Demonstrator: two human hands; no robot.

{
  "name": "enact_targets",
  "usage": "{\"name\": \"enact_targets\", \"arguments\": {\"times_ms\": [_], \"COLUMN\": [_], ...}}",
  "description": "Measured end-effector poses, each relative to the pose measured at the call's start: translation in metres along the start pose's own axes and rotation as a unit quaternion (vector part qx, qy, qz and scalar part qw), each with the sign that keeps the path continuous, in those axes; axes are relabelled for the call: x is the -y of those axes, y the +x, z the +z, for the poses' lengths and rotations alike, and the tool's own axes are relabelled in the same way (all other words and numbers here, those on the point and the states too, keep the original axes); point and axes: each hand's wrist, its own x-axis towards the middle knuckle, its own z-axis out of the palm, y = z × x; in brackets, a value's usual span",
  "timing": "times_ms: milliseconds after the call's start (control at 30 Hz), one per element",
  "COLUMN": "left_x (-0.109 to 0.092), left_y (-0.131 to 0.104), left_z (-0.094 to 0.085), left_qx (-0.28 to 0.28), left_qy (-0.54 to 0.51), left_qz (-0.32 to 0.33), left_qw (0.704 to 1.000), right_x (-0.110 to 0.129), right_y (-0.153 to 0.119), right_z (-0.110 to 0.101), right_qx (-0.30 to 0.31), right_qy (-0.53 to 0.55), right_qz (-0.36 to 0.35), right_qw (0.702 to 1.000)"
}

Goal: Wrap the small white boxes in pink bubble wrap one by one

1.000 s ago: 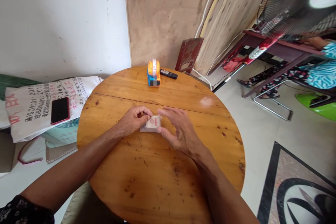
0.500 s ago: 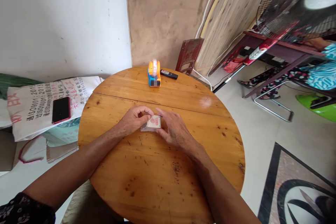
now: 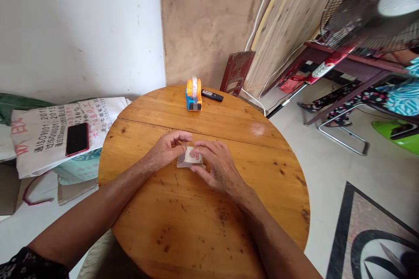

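Observation:
A small, flat block-shaped packet [image 3: 190, 160] lies near the middle of the round wooden table [image 3: 183, 235]. Its top is white with red print, and clear wrap shows around its edges. At its left side is my left hand [image 3: 168, 150], the thumb by the packet's edge and the fingers curved apart from the thumb. My right hand [image 3: 216, 161] grips the right side, fingertips over the top and thumb at the near edge. Those fingers hide part of the print. Farther back stands an orange and blue tape dispenser [image 3: 194, 96] with a roll in it.
Beside the dispenser lies a black remote [image 3: 212, 95]. Left of the table, a phone [image 3: 77, 138] rests on a printed white sack [image 3: 29, 139]. A wooden chair [image 3: 237, 69] stands behind; a fan [image 3: 347, 13] and a seated person [image 3: 402, 96] are at right.
My left hand's pinch at the packet's top has loosened, its fingers lifting apart. My right fingers have come down over the packet's top. The view has shifted slightly.

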Motion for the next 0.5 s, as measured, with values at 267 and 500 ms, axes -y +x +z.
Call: {"name": "enact_targets", "arguments": {"times_ms": [267, 500], "left_x": [0.001, 0.001], "left_y": [0.000, -0.001], "left_z": [0.004, 0.005], "left_qx": [0.036, 0.056], "left_qy": [-0.010, 0.007], "left_qz": [-0.017, -0.021], "left_qw": [0.999, 0.998], "right_x": [0.000, 0.000], "right_y": [0.005, 0.007], "right_z": [0.009, 0.013], "right_qx": [-0.074, -0.113], "right_qy": [-0.023, 0.007], "right_qz": [-0.030, 0.011], "right_qw": [0.997, 0.993]}}
